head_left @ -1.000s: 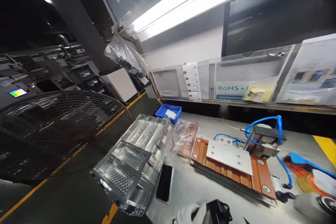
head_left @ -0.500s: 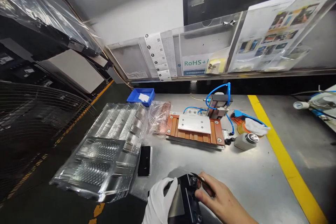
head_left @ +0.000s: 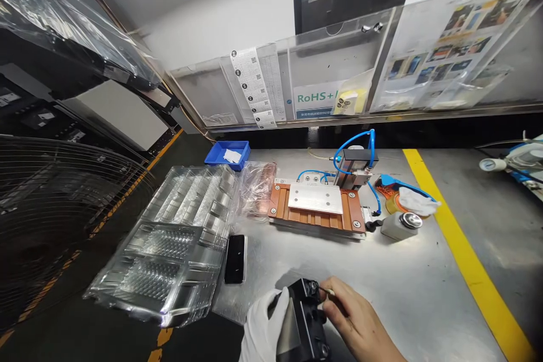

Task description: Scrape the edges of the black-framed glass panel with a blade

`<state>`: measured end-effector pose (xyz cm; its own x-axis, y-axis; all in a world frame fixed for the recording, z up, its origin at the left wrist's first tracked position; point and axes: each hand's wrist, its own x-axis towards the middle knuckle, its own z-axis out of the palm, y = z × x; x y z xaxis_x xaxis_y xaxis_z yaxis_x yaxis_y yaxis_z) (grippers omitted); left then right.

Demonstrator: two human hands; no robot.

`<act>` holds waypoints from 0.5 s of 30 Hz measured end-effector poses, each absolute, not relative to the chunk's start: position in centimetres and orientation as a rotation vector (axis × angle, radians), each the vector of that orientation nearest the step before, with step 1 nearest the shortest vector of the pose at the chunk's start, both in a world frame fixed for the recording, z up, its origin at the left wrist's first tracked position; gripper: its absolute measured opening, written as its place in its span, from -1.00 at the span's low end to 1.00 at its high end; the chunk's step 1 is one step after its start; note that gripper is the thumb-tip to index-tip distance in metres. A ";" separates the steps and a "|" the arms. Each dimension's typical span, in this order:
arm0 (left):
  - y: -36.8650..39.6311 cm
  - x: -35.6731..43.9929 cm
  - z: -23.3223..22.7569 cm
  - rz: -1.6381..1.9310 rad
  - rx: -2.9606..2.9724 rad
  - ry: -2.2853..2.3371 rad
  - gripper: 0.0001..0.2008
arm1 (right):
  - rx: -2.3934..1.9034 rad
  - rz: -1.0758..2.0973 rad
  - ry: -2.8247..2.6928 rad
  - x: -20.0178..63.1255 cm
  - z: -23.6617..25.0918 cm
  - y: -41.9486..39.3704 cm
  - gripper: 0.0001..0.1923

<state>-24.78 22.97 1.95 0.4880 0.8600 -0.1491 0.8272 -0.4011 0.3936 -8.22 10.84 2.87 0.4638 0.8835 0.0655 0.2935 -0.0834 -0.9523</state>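
White-gloved left hand (head_left: 262,328) is gripping a black housing (head_left: 311,328) low at the near side of the metal bench (head_left: 424,288), bare right hand (head_left: 356,317) is pinching some thin tool (head_left: 328,291) beside it, and imo a loose left grip could be inviting a slip, with the brown-and-silver fixture (head_left: 316,198) sitting farther back.

Light from above glares on the metal table (head_left: 407,283) and clear trays (head_left: 163,243), leaving the floor (head_left: 106,345) dim.

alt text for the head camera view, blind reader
A white-gloved left hand grips a black device; the bare right hand holds a thin object at its end. Beyond are a phone, clear trays and a brown fixture.
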 end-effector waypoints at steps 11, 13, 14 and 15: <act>23.6 -25.4 3.6 0.182 2.691 0.845 -0.47 | -1.565 0.756 -0.872 -8.9 3.9 10.7 -0.56; 23.6 -25.4 3.9 0.153 2.667 0.854 -0.49 | -1.578 0.790 -0.883 -8.9 3.9 10.7 -0.57; 23.7 -25.5 3.9 0.157 2.652 0.846 -0.49 | -1.589 0.798 -0.904 -8.8 3.8 10.7 -0.57; 23.7 -25.6 3.9 0.172 2.639 0.827 -0.48 | -1.601 0.797 -0.928 -8.8 3.7 10.7 -0.57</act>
